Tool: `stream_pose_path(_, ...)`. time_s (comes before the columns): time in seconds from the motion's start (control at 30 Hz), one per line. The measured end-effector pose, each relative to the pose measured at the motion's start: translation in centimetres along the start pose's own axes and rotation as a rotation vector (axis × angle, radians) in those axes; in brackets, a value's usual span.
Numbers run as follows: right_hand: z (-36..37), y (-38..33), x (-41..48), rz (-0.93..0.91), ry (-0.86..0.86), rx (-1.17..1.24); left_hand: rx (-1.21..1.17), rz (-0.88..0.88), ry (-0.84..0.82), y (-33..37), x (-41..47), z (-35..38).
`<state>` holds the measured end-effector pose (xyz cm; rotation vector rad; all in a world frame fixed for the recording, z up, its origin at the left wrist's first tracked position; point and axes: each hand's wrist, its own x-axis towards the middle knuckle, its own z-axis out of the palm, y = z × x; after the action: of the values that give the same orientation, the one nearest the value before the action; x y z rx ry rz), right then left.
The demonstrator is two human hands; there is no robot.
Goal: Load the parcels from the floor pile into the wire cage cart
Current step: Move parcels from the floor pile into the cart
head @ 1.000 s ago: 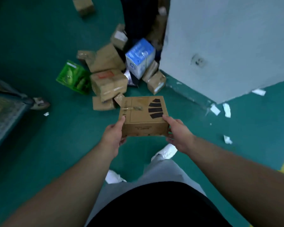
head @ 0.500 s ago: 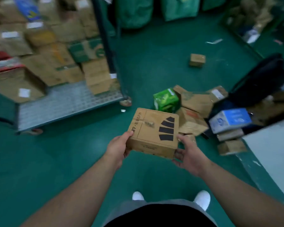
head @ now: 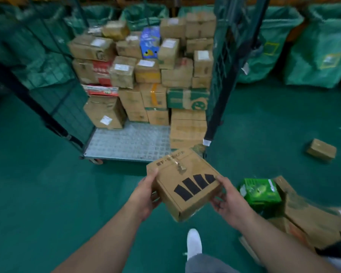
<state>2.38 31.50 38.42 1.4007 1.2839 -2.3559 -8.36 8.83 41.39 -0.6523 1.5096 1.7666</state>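
I hold a flat cardboard parcel [head: 182, 182] with black slanted stripes printed on its top, tilted, at waist height. My left hand [head: 146, 196] grips its left side and my right hand [head: 227, 200] grips its right side. Straight ahead stands the wire cage cart [head: 126, 142], its open side facing me, with several stacked cardboard parcels [head: 146, 75] filling the back and right. The front left of its grey metal floor is bare. The floor pile lies at my right, with a green box [head: 259, 192] and brown parcels [head: 307, 215].
A lone small carton [head: 321, 150] lies on the green floor to the right. Green sacks on frames [head: 321, 48] line the back wall. The cart's dark posts [head: 220, 107] flank its opening. My white shoe [head: 194, 243] is below the parcel.
I have turned left from the floor pile toward the cart, carrying the striped parcel in both hands. The cart now sits straight ahead and the pile has slid to my right.
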Motion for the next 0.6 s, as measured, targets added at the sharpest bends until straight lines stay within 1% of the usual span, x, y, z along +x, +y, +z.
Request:
stream_pose_path(0.07, 2.9, -3.6, 3.1, -0.014, -0.059, -0.036, 0.000, 0.004, 0.002, 2.5, 2.1, 0.5)
stream_pose_path(0.2, 8.2, -8.8, 7.3, -0.039, -0.117, -0.071, -0.025, 0.011, -0.014, 6.6, 4.6, 0.9)
stream_pose_path(0.43, 18.9, -13.4, 13.4, -0.005, -0.211, -0.034, -0.138, 0.098, 0.165, 15.2, 10.7, -1.3)
stream_pose_path(0.53, 23.5, -14.8, 16.3, -0.026, -0.214, 0.002, -0.148, 0.111, 0.151, 19.5, 15.1, -3.2)
stream_pose_path(0.6, 26.6, -15.9, 17.8, -0.036, -0.209, 0.008, -0.151, 0.103, 0.105, 22.6, 17.8, -4.6)
